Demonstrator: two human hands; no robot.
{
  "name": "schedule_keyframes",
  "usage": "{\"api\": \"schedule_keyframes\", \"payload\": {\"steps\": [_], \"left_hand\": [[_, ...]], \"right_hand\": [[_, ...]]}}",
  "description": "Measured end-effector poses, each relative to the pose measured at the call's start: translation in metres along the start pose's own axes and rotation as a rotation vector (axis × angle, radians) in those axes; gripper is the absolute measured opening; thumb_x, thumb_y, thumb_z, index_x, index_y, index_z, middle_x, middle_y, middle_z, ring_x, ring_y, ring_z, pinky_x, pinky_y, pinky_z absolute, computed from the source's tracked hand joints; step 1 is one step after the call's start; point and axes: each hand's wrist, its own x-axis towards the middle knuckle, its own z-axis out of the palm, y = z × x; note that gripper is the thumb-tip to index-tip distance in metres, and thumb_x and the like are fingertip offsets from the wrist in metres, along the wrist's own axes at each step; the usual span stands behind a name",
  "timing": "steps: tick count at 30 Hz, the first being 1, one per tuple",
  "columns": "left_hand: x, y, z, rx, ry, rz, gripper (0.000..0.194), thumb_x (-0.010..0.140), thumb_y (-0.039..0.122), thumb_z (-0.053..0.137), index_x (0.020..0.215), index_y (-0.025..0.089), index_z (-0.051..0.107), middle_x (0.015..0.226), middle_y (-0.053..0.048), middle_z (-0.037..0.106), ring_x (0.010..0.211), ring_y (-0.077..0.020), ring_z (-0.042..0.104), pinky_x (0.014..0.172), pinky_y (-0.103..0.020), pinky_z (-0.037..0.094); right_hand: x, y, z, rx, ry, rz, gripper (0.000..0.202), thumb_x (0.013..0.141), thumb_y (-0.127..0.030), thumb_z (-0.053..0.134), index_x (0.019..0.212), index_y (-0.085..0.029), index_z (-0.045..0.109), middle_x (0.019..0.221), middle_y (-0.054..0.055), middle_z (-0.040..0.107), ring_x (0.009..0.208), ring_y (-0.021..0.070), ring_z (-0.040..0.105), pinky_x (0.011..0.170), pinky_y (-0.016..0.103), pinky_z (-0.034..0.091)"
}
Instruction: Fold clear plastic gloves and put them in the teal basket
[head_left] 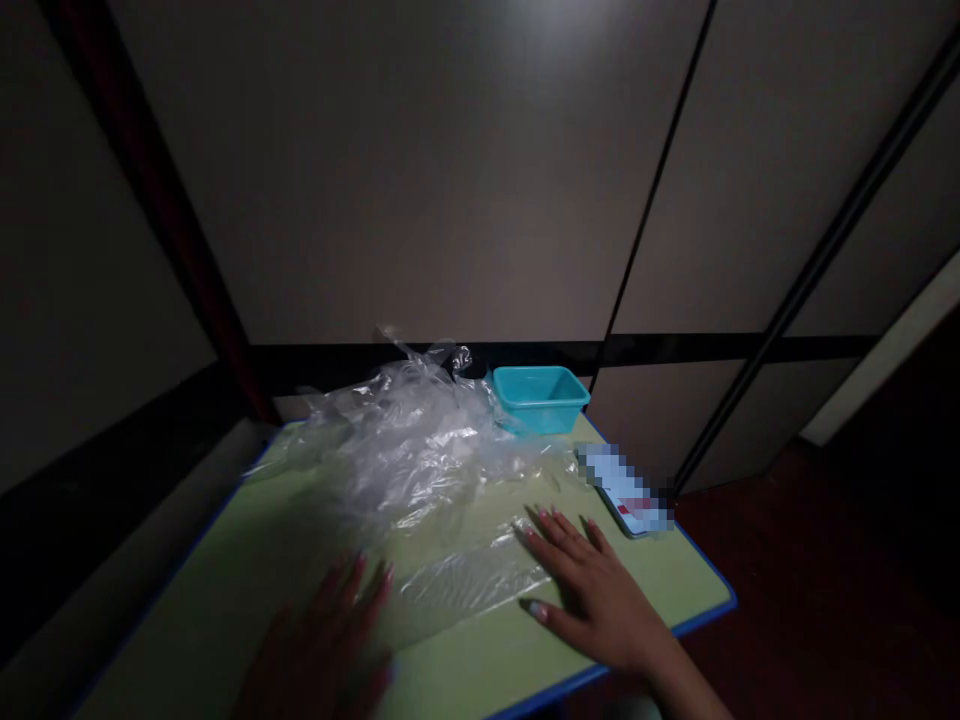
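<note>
A flat clear plastic bag (469, 583) lies on the yellow-green tabletop (637, 620) between my two hands. My right hand (589, 590) rests at the bag's right end with its fingers spread, and the fingertips touch its edge. At the left end is my left hand (322, 640), in shadow and slightly blurred, its fingers stretched out and apart. Neither hand grips anything. Just beyond them spreads a loose heap of crumpled clear plastic bags (427, 440).
Behind the heap, at the right, stands a turquoise plastic basket (540, 400), with a dark round object (471, 365) beside it. A phone (626, 490) lies near the table's right edge. Cabinet panels (420, 200) rise directly behind the table.
</note>
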Motion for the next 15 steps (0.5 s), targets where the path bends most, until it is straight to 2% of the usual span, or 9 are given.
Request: {"api": "schedule_keyframes", "payload": {"steps": [2,4,6,8,12,15], "left_hand": [[0.006,0.014,-0.016,0.048,0.024,-0.114,0.051,0.086,0.039,0.039,0.136,0.029,0.040,0.143,-0.007,0.039,0.132,-0.0323,0.033,0.099,-0.062,0.026],[0.013,0.033,-0.030,0.080,0.064,-0.226,0.051,0.087,0.037,0.036,0.134,0.019,0.044,0.145,-0.014,0.034,0.134,-0.0334,0.027,0.100,-0.064,0.020],[0.021,0.051,-0.039,0.064,0.061,-0.253,0.050,0.088,0.034,0.035,0.133,0.016,0.045,0.146,-0.015,0.031,0.136,-0.0318,0.024,0.101,-0.061,0.022],[0.030,0.065,-0.043,0.018,0.029,-0.218,0.051,0.089,0.037,0.037,0.135,0.016,0.043,0.146,-0.014,0.031,0.136,-0.0300,0.025,0.103,-0.059,0.023],[0.044,0.072,-0.039,-0.078,-0.112,-0.128,0.049,0.091,0.033,0.033,0.137,0.021,0.038,0.146,-0.006,0.031,0.136,-0.0237,0.025,0.106,-0.056,0.020],[0.049,0.066,-0.033,-0.116,-0.225,-0.134,0.050,0.091,0.033,0.030,0.140,0.021,0.033,0.147,-0.005,0.028,0.137,-0.0216,0.023,0.108,-0.054,0.017]], "right_hand": [[0.001,-0.001,0.002,0.007,0.013,0.044,0.069,0.086,-0.055,0.043,0.145,-0.033,0.015,0.152,0.005,0.013,0.138,0.0254,0.014,0.107,0.056,0.012],[0.002,-0.004,0.005,-0.006,0.040,0.109,0.068,0.085,-0.055,0.043,0.144,-0.032,0.018,0.152,0.006,0.012,0.139,0.0260,0.011,0.107,0.058,0.007],[0.004,-0.013,0.007,-0.011,0.057,0.160,0.067,0.087,-0.055,0.040,0.145,-0.029,0.019,0.152,0.007,0.010,0.139,0.0261,0.009,0.106,0.059,0.004],[0.007,-0.028,0.009,0.003,0.060,0.150,0.066,0.090,-0.054,0.035,0.146,-0.026,0.014,0.152,0.008,0.008,0.139,0.0253,0.009,0.105,0.060,0.003],[0.019,-0.058,0.014,0.042,0.060,0.012,0.058,0.094,-0.046,0.025,0.146,-0.026,0.008,0.151,0.004,0.012,0.139,0.0214,0.011,0.107,0.059,0.000],[0.031,-0.067,0.020,0.032,0.074,0.020,0.055,0.095,-0.042,0.024,0.146,-0.025,0.012,0.151,0.004,0.016,0.139,0.0209,0.011,0.106,0.059,-0.005]]}}
